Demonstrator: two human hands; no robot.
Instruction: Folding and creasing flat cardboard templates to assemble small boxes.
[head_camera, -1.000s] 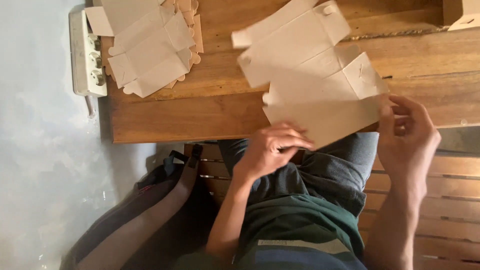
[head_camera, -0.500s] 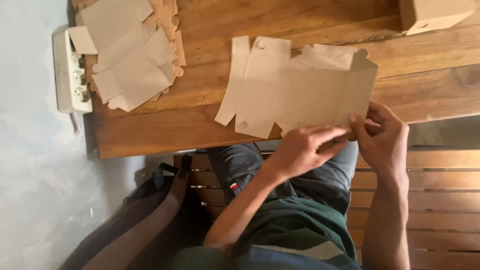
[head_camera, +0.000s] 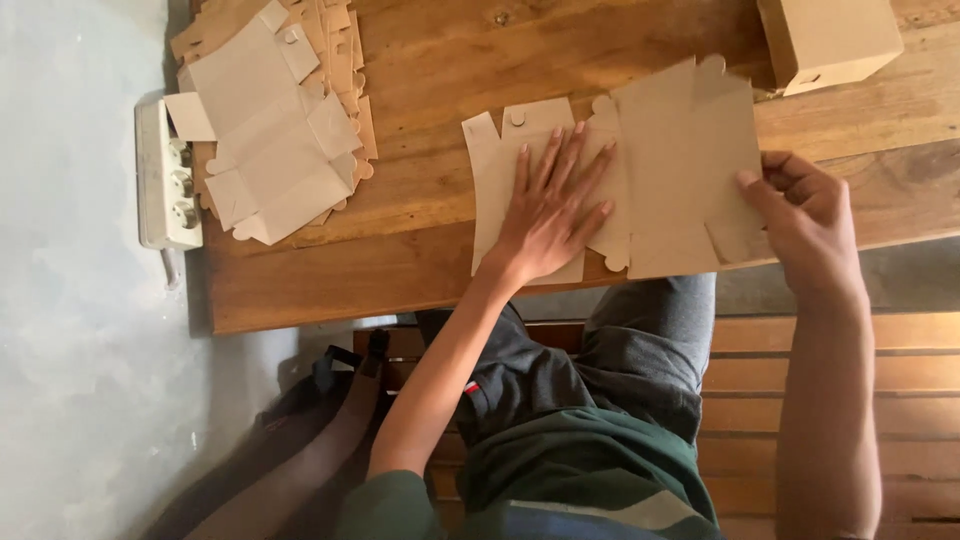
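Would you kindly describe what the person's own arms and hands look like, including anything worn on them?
Both hands, left hand and right hand, are bare: no gloves, rings or watch visible. The forearms are uncovered; a dark green sleeve shows on the left arm near the bottom edge. The fingers are slim.

A flat, unfolded box blank of tan cardboard (head_camera: 655, 170) lies on the wooden table's near edge, its tabs and rounded flaps spread out sideways. Its left panels lie flat against the wood, pale side up. The right half is a broader brown panel, with a small flap hanging past the table edge.
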